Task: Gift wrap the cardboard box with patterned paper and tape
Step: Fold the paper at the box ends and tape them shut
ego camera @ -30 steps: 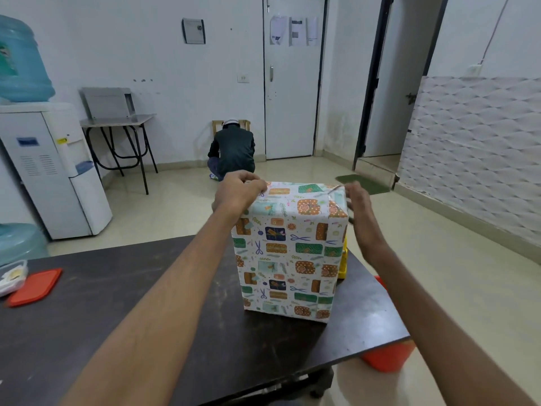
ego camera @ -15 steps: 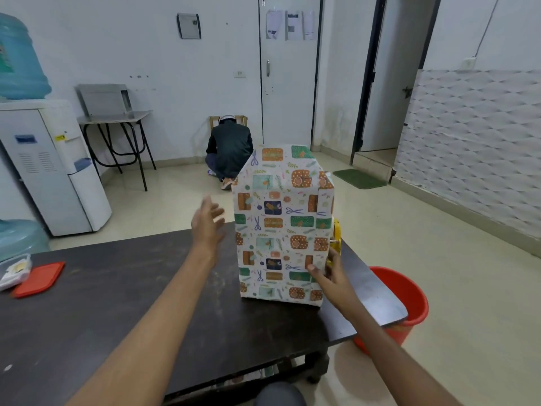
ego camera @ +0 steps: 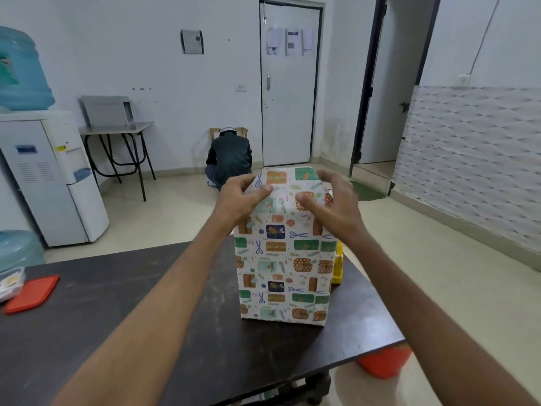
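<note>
While the wrapped box (ego camera: pixel 284 259) stood upright near the right end of the dark table (ego camera: pixel 117 332), both bare hands were at its top. The left hand (ego camera: pixel 238 197) curled around the upper left corner, its thumb pressed flat on the near face of the patterned paper (ego camera: pixel 285 186) and its fingers hidden behind the flap. The right hand (ego camera: pixel 330 200) was half open over the upper right corner, thumb laid on the near face, fingers bent toward the far side; whether they actually gripped the paper could not be told. The top flap of paper rose above the box, its corners angled inward. A yellow object (ego camera: pixel 338 266) sat just beside the box on its right, mostly hidden. An orange lid (ego camera: pixel 32 293) lay at the table's left end, next to a clear container (ego camera: pixel 10 282). An orange bucket (ego camera: pixel 383 361) stood on the floor below the table's right edge.
</note>
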